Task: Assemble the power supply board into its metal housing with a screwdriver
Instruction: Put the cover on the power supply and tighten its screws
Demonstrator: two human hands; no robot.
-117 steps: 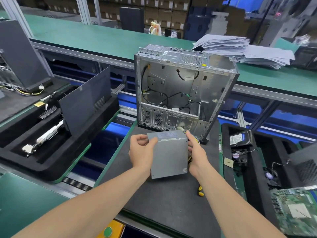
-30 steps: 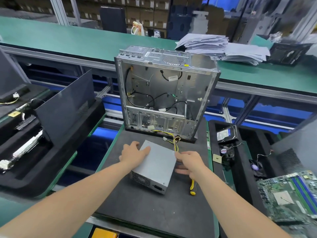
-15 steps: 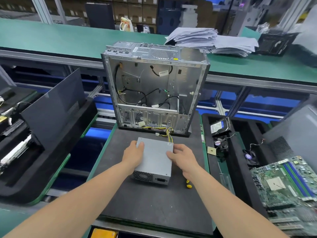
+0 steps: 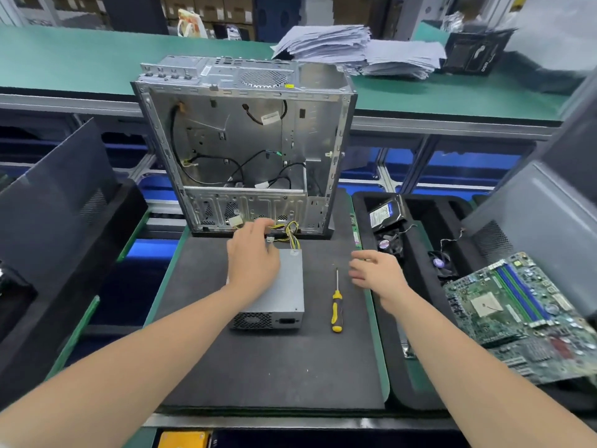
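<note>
Power supply box [image 4: 277,292]: plain grey sheet metal, rectangular, mesh vent on near face. Laid flat on black foam mat [image 4: 258,367], not yet fitted in case.

Open steel case [image 4: 245,147]: stood upright at 12 o'clock of box, cavity turned toward person, presumably for loading.

Left hand [image 4: 253,253]: fingers curled round yellow-black wire bundle [image 4: 289,232] at box's far end, likely gathered clear before insertion.

Right hand [image 4: 374,270]: loosely spread, nothing held.

Screwdriver [image 4: 336,302]: laid at 3 o'clock of box, yellow handle nearest.

Head-worn camera looks forward and down, close over mat [image 4: 274,367]
</note>
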